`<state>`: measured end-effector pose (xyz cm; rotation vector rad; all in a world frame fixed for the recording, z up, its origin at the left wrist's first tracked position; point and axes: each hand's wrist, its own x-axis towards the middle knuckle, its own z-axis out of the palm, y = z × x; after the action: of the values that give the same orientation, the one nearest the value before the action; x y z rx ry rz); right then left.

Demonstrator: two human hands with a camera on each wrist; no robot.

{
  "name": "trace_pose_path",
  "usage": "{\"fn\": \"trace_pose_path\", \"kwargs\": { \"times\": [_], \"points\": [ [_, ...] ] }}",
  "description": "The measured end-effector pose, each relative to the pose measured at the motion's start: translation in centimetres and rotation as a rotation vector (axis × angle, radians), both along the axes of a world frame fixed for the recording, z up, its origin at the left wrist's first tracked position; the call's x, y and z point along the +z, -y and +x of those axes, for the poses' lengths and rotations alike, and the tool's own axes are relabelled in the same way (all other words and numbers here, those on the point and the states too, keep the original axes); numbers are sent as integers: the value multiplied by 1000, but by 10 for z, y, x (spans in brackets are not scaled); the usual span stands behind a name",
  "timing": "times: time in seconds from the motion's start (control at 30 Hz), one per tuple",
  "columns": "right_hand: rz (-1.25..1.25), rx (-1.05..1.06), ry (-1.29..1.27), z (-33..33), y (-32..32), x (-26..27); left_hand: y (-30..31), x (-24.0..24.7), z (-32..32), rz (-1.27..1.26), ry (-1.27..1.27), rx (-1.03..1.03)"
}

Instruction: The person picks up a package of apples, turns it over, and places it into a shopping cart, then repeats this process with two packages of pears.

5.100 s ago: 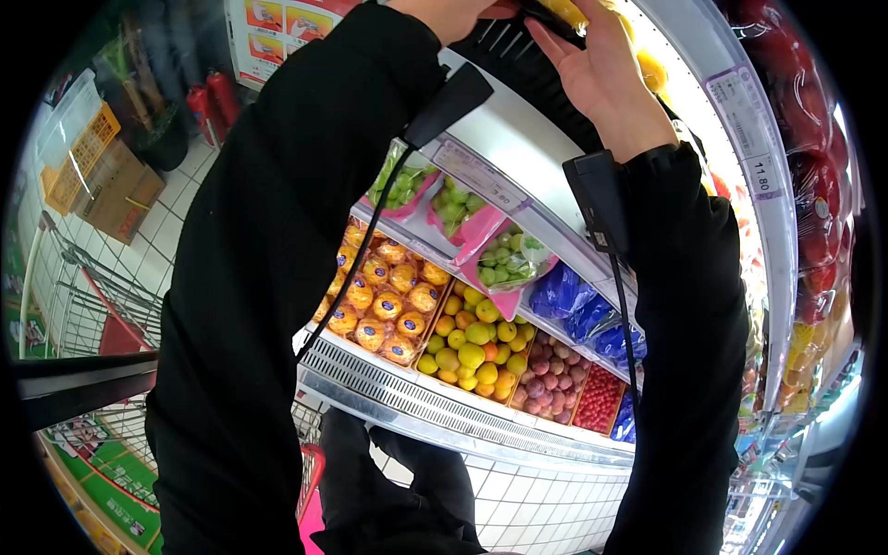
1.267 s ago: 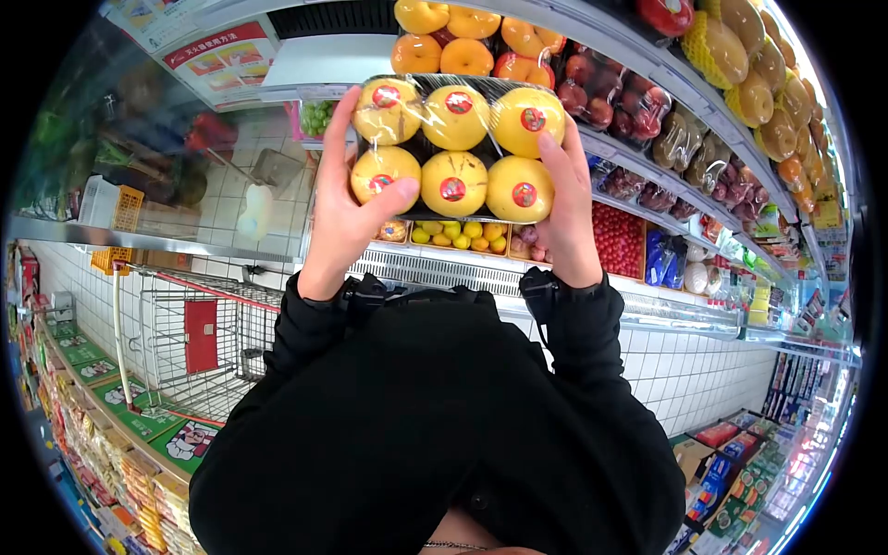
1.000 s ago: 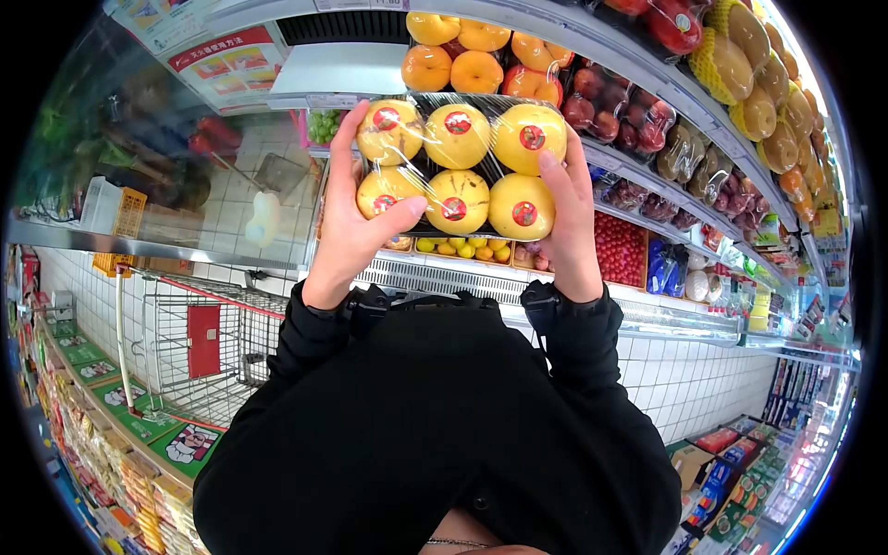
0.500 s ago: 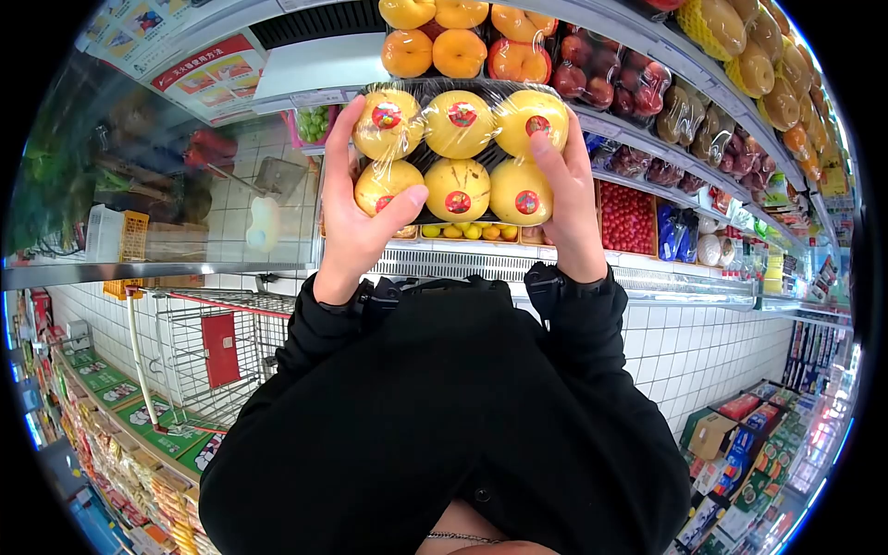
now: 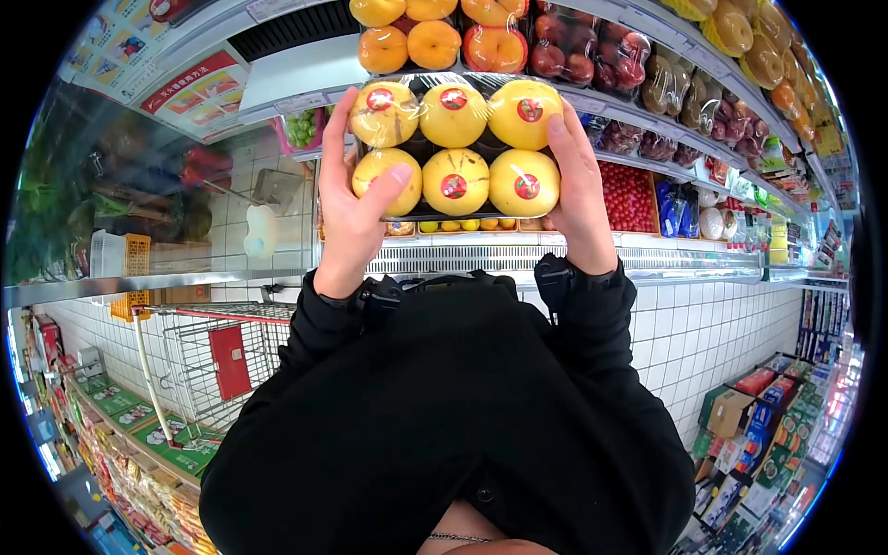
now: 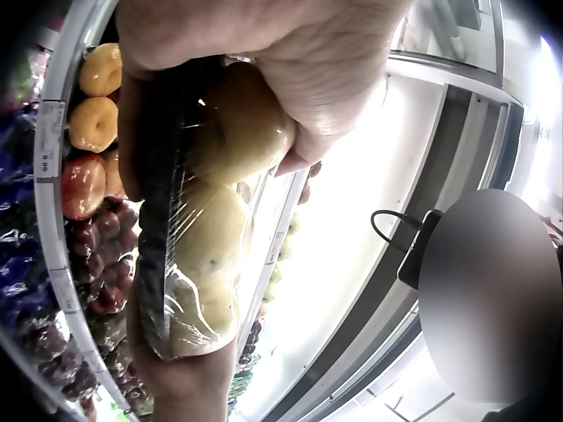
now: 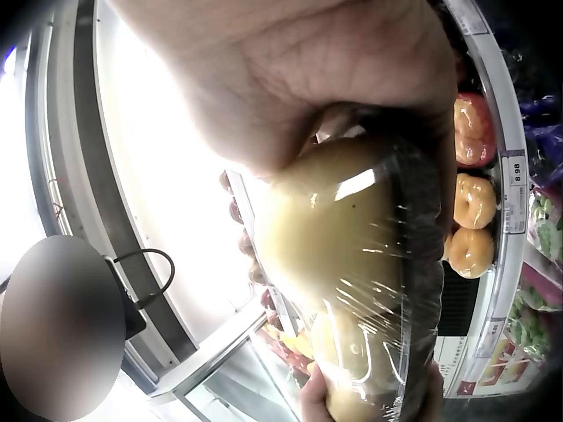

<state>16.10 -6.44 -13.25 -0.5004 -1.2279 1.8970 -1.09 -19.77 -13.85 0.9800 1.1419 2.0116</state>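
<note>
A film-wrapped black tray of round yellow fruits (image 5: 454, 176), several of them with brown streaks and each with a red sticker, is held up face-on in the head view. My left hand (image 5: 356, 217) grips its left end, thumb across the front of a lower fruit. At the other end my right hand (image 5: 583, 199) grips the pack, its thumb along the upper right fruit. In the left wrist view the wrapped pack (image 6: 211, 229) shows edge-on, below my left palm. The right wrist view shows clear film stretched over the fruits (image 7: 339, 229) and dark tray side.
Behind the pack, refrigerated shelves hold wrapped orange peaches (image 5: 433, 44), dark red plums (image 5: 564, 51) and brown kiwis (image 5: 671, 88). Red berries (image 5: 631, 199) lie in a lower bin. A wire shopping cart (image 5: 199, 361) stands on the left, below a glass side panel (image 5: 176, 185).
Earlier both hands reached up to a high shelf; now they hold the fruit pack before me. Over the last second the grip stays the same, with the view shifting slightly and the right thumb moving up.
</note>
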Motion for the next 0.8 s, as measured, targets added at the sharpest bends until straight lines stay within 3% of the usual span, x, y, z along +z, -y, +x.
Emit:
{"fn": "trace_pose_path", "kwargs": {
  "times": [0.2,0.63,0.8],
  "points": [
    [14,-37,49,7,14,-4,1,0,0,-21,269,-65],
    [227,167,89,12,26,-4,6,-8,-3,-3,297,-5],
    [278,141,57,13,25,-7,11,-8,-3,2,146,-24]
  ]
}}
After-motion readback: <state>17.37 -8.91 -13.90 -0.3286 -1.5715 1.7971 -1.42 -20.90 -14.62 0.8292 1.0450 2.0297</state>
